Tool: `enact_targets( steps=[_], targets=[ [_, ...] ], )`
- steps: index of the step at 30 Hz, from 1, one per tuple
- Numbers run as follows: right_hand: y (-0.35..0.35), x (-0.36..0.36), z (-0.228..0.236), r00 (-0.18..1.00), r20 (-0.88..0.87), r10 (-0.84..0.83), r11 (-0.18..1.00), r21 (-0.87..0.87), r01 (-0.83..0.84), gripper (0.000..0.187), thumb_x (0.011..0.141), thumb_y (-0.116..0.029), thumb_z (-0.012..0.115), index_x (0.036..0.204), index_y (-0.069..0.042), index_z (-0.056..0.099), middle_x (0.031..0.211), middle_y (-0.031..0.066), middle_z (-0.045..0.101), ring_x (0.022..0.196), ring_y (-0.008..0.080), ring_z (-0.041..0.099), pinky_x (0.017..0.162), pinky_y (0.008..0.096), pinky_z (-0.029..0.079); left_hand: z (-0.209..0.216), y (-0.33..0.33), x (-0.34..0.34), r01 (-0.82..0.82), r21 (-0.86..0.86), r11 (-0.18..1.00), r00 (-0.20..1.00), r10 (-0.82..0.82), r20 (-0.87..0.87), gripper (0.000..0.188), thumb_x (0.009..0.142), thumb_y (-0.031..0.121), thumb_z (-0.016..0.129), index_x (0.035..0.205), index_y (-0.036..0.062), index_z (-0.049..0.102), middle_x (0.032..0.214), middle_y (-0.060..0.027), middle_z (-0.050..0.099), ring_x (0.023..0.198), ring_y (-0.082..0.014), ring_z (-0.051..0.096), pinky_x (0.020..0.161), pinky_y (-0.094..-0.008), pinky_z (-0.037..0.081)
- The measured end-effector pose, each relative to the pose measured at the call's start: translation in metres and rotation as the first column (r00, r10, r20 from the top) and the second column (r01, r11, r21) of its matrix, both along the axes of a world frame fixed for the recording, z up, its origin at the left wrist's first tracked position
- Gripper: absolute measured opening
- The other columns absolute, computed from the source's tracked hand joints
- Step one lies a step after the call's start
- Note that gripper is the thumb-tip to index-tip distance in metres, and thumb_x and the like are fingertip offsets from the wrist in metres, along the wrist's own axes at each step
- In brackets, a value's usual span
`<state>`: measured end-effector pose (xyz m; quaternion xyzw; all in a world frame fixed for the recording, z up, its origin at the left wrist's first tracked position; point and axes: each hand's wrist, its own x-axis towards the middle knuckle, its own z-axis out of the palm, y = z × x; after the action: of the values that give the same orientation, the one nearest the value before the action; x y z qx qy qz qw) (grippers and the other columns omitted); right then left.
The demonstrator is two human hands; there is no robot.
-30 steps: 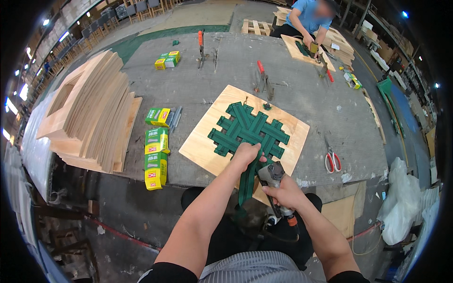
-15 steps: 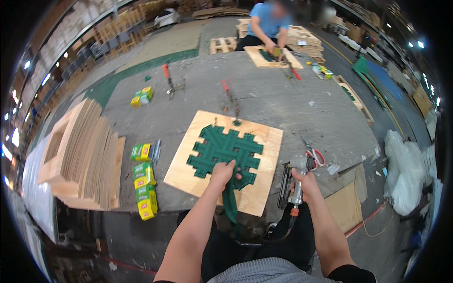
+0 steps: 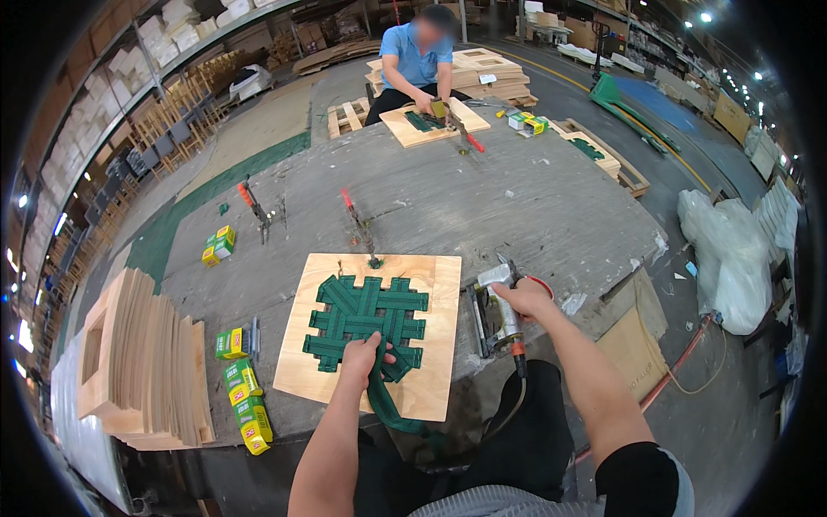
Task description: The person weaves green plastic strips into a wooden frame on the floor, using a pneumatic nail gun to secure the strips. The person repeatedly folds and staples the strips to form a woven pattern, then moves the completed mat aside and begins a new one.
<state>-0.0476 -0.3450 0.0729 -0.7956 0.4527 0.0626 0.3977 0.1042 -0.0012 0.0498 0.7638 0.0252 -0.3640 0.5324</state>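
L grip: L grip a bare hand, thumb + fingers together, pinched on loose green strap.
Strap: drops from L grip twd wearer, tail curling past panel's near edge.
R grip: R grip, well R of L grip, wrapped round silver staple gun; trigger finger can't tell.
Gun: below + L of R grip, just beside panel's R edge, apart from it; hose runs down twd wearer.
Webbing: woven green webbing under & beyond L grip, strips crossing, ends jutting out.
Panel: pale wood panel beneath webbing, on grey surface; L grip over near half.
Red loop: red loop just behind R grip, mostly hidden.
Clamp: red-handled clamp beyond L grip, at panel's far edge.
Boxes: green-yellow boxes L of L grip, in a row; metal strips beside farthest one.
Frames: stacked wood frames, farther L.
Co-worker: co-worker, blue shirt, far beyond both grips, bent over another panel.
Plastic: clear plastic heap, far R of R grip.
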Motion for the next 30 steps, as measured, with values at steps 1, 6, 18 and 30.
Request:
enact_targets(
  steps=[1, 6, 18, 30],
  targets=[
    [-0.011, -0.014, -0.004, 0.997, 0.049, 0.054, 0.989, -0.141, -0.047, 0.065, 0.093, -0.057, 0.07, 0.104, 0.007, 0.073, 0.097, 0.0239, 0.076, 0.086, 0.0391, 0.074, 0.071, 0.05, 0.059, -0.001, -0.005, -0.002, 0.01, -0.006, 1.0, 1.0, -0.01, -0.022, 0.043, 0.107, 0.041, 0.056, 0.105, 0.0014, 0.074, 0.079, -0.0109, 0.076, 0.063, -0.0204, 0.068, 0.05, -0.037, 0.05],
    [-0.037, -0.062, -0.026, 0.982, 0.082, 0.168, 0.828, -0.552, -0.096, 0.036, 0.09, -0.028, 0.074, 0.118, -0.006, 0.068, 0.108, 0.0237, 0.073, 0.106, 0.0455, 0.069, 0.094, 0.0513, 0.055, -0.001, -0.014, -0.006, 0.027, -0.002, 1.0, 0.997, -0.027, -0.076, 0.044, 0.108, 0.041, 0.056, 0.105, 0.0005, 0.073, 0.08, -0.0113, 0.076, 0.062, -0.0199, 0.066, 0.05, -0.0372, 0.049],
    [-0.054, -0.101, 0.006, 0.971, -0.221, 0.089, 0.809, -0.553, -0.2, 0.059, 0.087, -0.027, 0.07, 0.139, -0.009, 0.05, 0.109, 0.0286, 0.073, 0.105, 0.0465, 0.071, 0.092, 0.0545, 0.055, 0.007, -0.012, -0.012, 0.001, 0.001, 1.0, 1.0, -0.001, -0.014, 0.043, 0.107, 0.041, 0.058, 0.101, 0.0018, 0.073, 0.078, -0.0088, 0.074, 0.064, -0.0193, 0.066, 0.052, -0.0361, 0.051],
    [0.055, -0.068, 0.053, 0.599, 0.041, 0.799, 0.525, -0.533, -0.664, 0.054, 0.083, -0.051, 0.083, 0.122, -0.018, 0.066, 0.105, 0.0161, 0.071, 0.105, 0.0385, 0.069, 0.088, 0.0502, 0.05, 0.009, 0.005, -0.021, -0.002, -0.082, 0.997, 1.0, 0.002, 0.003, 0.047, 0.104, 0.046, 0.063, 0.092, 0.0025, 0.073, 0.077, -0.0058, 0.07, 0.067, -0.0154, 0.065, 0.057, -0.0334, 0.053]
  ],
)
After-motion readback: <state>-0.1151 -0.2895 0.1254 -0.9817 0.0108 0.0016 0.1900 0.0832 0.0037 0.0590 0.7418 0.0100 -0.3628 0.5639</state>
